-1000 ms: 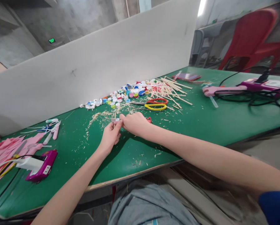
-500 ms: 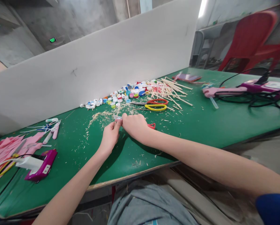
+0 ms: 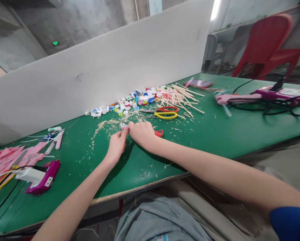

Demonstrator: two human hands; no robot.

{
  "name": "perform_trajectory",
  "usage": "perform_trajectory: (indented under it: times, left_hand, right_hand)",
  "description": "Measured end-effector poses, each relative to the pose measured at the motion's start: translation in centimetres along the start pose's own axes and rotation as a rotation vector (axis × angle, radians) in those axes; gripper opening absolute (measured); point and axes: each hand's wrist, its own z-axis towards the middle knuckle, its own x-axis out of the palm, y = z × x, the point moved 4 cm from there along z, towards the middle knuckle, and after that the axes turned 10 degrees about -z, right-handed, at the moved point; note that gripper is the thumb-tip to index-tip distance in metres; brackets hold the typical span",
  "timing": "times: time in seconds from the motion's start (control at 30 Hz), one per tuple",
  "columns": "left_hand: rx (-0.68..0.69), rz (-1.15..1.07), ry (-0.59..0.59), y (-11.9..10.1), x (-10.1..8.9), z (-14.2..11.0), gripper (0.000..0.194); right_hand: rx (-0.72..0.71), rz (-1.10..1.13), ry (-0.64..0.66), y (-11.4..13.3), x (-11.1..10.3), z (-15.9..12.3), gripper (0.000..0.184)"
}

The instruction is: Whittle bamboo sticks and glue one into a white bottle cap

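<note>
My left hand (image 3: 116,145) is closed, with thumb and forefinger pinched on what looks like a thin wooden stick, mostly hidden by the fingers. Pressed up against it, my right hand (image 3: 142,133) is a fist, knuckles up. A red looped handle (image 3: 159,133), like that of scissors, sticks out behind this fist. A small pale, shiny piece (image 3: 123,125) shows at the fingertips; whether it is a blade or plastic I cannot tell. Pale wood shavings (image 3: 104,125) lie around both hands. Just beyond them rest open scissors (image 3: 166,115) with one red and one yellow handle.
Coloured bottle caps (image 3: 129,103) and wooden sticks (image 3: 183,97) are heaped along the white partition (image 3: 114,63). To the left lie pink strips (image 3: 6,159), glue guns (image 3: 58,139) and a purple power strip (image 3: 44,179). Another purple power strip (image 3: 272,93) with cables is at right.
The view shifts slightly. Both hands stay together at the same spot; the right fist and red handle move a little leftward.
</note>
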Motion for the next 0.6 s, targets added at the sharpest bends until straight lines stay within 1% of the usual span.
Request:
perform_trajectory:
  times: [0.1, 0.27, 0.47, 0.53, 0.6]
  left_hand:
    - [-0.012, -0.022, 0.005, 0.0, 0.1, 0.1, 0.051]
    - [0.006, -0.039, -0.001, 0.2, 0.1, 0.7, 0.053]
    - [0.007, -0.041, -0.009, 0.1, 0.1, 0.8, 0.054]
    - [0.021, -0.038, -0.009, 0.1, 0.0, 0.5, 0.055]
    - [0.046, -0.033, -0.002, 0.1, -0.1, -0.1, 0.058]
  right_hand:
    - [-0.003, 0.003, -0.001, -0.1, 0.2, 0.4, 0.036]
    - [-0.005, 0.011, -0.013, -0.3, 0.4, 0.8, 0.037]
    - [-0.001, 0.018, -0.025, 0.0, 0.3, 0.9, 0.037]
    - [0.030, 0.013, -0.026, -1.1, 0.0, 1.2, 0.037]
    - [0.094, 0.002, -0.031, -3.4, -0.5, 1.6, 0.036]
